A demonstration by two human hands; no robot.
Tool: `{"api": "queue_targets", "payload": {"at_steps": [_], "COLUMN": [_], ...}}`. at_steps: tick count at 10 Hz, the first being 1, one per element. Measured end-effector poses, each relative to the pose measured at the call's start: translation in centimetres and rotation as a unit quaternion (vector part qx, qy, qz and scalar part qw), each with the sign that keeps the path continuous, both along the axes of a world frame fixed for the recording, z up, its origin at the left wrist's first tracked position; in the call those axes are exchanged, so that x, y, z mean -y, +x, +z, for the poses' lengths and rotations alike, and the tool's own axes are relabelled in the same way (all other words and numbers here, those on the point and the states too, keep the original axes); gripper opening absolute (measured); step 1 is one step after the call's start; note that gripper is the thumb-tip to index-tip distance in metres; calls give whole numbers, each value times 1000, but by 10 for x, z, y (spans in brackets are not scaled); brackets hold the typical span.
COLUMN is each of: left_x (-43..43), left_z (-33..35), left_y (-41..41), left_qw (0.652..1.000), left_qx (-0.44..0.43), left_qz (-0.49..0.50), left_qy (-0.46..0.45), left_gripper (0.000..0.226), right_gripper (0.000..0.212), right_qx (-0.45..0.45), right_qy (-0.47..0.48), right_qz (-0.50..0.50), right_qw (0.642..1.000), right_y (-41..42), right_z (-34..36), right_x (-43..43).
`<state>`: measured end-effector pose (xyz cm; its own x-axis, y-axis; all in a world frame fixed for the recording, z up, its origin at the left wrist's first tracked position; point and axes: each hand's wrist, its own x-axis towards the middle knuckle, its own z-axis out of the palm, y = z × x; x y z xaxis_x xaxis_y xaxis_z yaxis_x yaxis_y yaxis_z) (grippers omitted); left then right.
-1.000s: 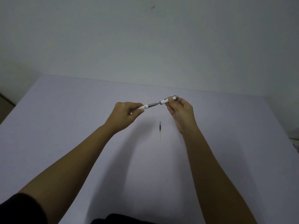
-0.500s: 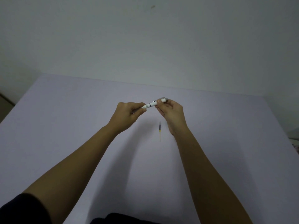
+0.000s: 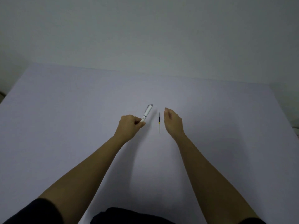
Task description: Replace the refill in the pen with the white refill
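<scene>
Left hand point(image 3: 129, 126) pinches the pen point(image 3: 146, 113) by its lower end; right hand point(image 3: 173, 122), loose and empty, could nudge the refill point(image 3: 159, 121) just beside it into rolling

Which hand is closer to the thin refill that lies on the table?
The right hand: it hangs open just right of the refill, not touching it. The left hand is farther away on the refill's left side, holding the pen.
</scene>
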<state>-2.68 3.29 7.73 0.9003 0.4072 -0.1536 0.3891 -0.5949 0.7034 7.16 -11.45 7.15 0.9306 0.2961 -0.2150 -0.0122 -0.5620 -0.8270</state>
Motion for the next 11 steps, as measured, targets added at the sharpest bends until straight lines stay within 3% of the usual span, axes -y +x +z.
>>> {"api": "queue_targets", "payload": {"at_steps": [2,4,8,11], "left_x": [12,23,40,32], "left_z": [-45,-71,-93,-84], "left_y": [13,30,31,32], "left_qw": [995,994,992,991], "left_qx": [-71,-84,-43,-24], "left_qz": [62,64,68,109], "left_qy": [-24,20,97,69], "left_gripper": [34,36,29,34], "right_gripper": [49,55,57,56], "right_qx": [-47,78,149,109], "right_qy": [-140,-289,-314,-271], "right_qz": [39,108,84,84], "right_qw": [988,948,934,953], "right_y": [-12,-27,-34,-27], "right_z": [-78,-112,-126,-115], "right_x": [39,44,44,44]}}
